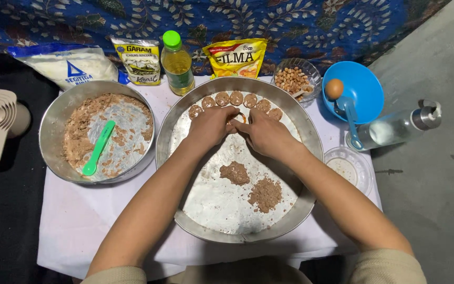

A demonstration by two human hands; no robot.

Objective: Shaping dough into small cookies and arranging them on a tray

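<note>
My left hand [209, 126] and my right hand [265, 132] meet over the far part of a large round metal tray [311, 158]. Together they pinch a small piece of brown dough [239, 117] between the fingertips. An arc of several flat brown dough rounds [236, 98] lies along the tray's far rim, just beyond my fingers. Two loose lumps of brown dough [253, 184] rest in the middle of the tray, near my forearms.
A metal bowl [52, 126] with dough scraps and a green spatula [99, 148] sits left. Behind stand a flour bag [69, 63], salt packet [138, 59], oil bottle [176, 63], yellow packet [236, 57] and nut bowl [294, 79]. Right: blue bowl [363, 87] with egg [334, 88], clear bottle [398, 128], small plastic dish [349, 167].
</note>
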